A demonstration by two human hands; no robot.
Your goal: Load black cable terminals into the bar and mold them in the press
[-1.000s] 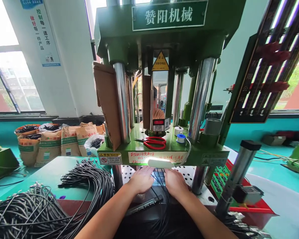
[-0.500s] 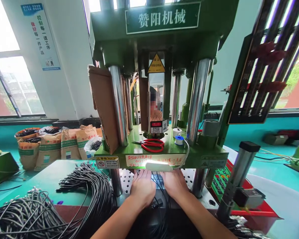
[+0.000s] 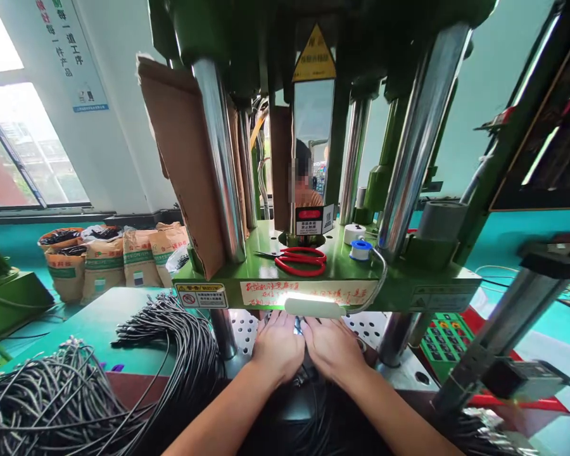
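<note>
My left hand and my right hand reach under the green press plate, side by side over the perforated metal bed. Their thumbs and fingers close in around a small dark piece between them; its details are hidden. Black cables hang below the hands. A lit lamp partly covers the fingertips. Red-handled scissors and a blue-and-white tape roll lie on the plate above.
Bundles of black cables lie on the left table. A metal post and a green button panel stand at the right. Steel columns flank the press. Filled sacks stand behind left.
The view has moved closer and lower on the press. My hands have drawn nearer each other, and the cables between them are now mostly covered.
</note>
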